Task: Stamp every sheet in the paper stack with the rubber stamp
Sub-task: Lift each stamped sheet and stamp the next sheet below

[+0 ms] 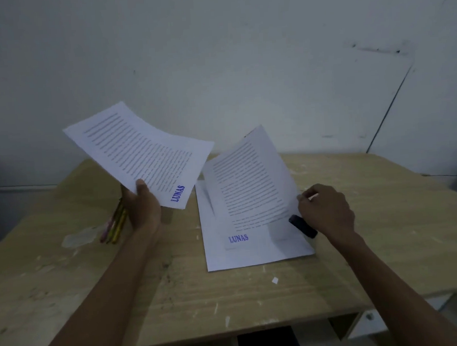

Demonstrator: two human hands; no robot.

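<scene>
Gripped a thin white stamped sheet [140, 154] of printed text in the left hand [143, 204], thumb on top and fingers curled beneath, well above the table, with a blue LUNAS mark at its near corner. Pinched the near corner of a second white printed lifted sheet [252, 187] between thumb and fingertips of the right hand [326, 209], tilted up off the flat white paper stack [254, 257] at mid-table. Seemed to keep the small black block-shaped rubber stamp [303, 225] tucked under that same palm, just above the stack's right edge; could not tell how firmly. Showed another blue LUNAS mark on the stack below.

Risked several things from here:
- Could have dropped the stamp, with one hand managing both paper and stamp, and left a stray ink mark on the stack.
- Could have smeared the blue ink, if wet, through careless laying down.
- Could have creased either sheet: limp, bowed under its own weight, held at one corner only.
- Could have lifted two clinging sheets together and left one unstamped.
- Could have nudged the bundle of slim pink and yellow pencils [115, 225] lying just under the left hand, round and likely to roll.

Looked matte and smooth, the paper. Looked rough and worn, the pale wood-grain table [257, 304], flecked with white chips and stains, with a small white paper scrap [275, 280] near the stack.
</scene>
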